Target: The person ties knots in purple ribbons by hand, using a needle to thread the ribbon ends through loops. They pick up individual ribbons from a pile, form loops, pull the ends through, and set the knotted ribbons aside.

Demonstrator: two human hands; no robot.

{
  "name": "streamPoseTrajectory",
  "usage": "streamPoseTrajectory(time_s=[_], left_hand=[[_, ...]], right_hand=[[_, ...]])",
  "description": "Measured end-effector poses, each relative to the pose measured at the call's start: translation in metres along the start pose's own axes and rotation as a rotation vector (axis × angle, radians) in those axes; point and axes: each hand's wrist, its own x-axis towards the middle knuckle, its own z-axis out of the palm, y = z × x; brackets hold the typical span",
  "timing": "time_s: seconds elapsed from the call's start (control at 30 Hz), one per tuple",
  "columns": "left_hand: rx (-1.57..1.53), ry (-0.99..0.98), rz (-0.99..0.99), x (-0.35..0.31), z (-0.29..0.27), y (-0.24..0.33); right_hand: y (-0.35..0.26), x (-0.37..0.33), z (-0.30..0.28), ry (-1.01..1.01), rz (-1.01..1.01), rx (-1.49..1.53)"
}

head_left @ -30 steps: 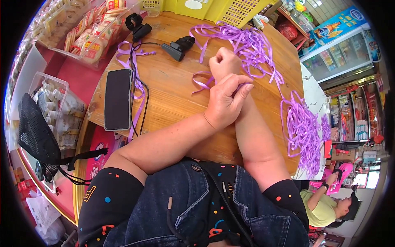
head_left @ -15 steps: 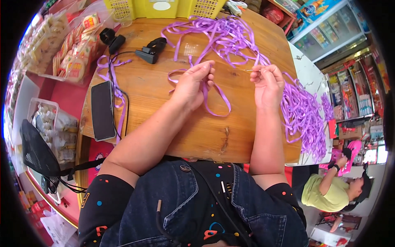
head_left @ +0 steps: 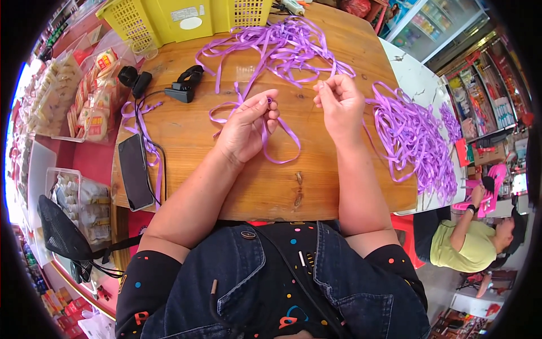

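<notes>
My left hand is closed on a narrow purple ribbon, which shows as a small roll at the fingertips and a loop hanging below. To the right, my right hand is raised over the table with thumb and fingers pinched. A thin needle-like piece points down from that pinch, too fine to make out well. The hands are apart. Beyond them lies a heap of purple ribbon, with a larger ribbon pile right of my right forearm.
On the wooden table are a phone, a black strapped device and cables at left. A yellow basket stands at the back. Packaged snacks fill tubs at left. A person in a yellow-green shirt is at right.
My right hand has moved up toward the left, and the thin piece in it has turned from pointing left to pointing down. The left hand still holds the ribbon, its roll now showing.
</notes>
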Motion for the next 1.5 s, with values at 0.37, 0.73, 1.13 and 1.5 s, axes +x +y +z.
streamPoseTrajectory(time_s=[0.37,0.73,1.13,1.5], left_hand=[[-0.017,0.021,-0.007,0.000,0.001,0.001],[-0.061,0.023,-0.022,-0.001,0.003,-0.003],[-0.053,-0.007,-0.040,-0.002,0.004,-0.005],[-0.038,0.002,-0.048,-0.002,0.004,-0.006]], right_hand=[[0.018,0.002,0.000,-0.062,-0.022,-0.414],[-0.018,-0.002,0.000,0.004,0.058,0.664],[-0.021,-0.005,0.004,-0.032,0.032,0.588],[-0.018,-0.009,0.007,-0.105,-0.054,0.501]])
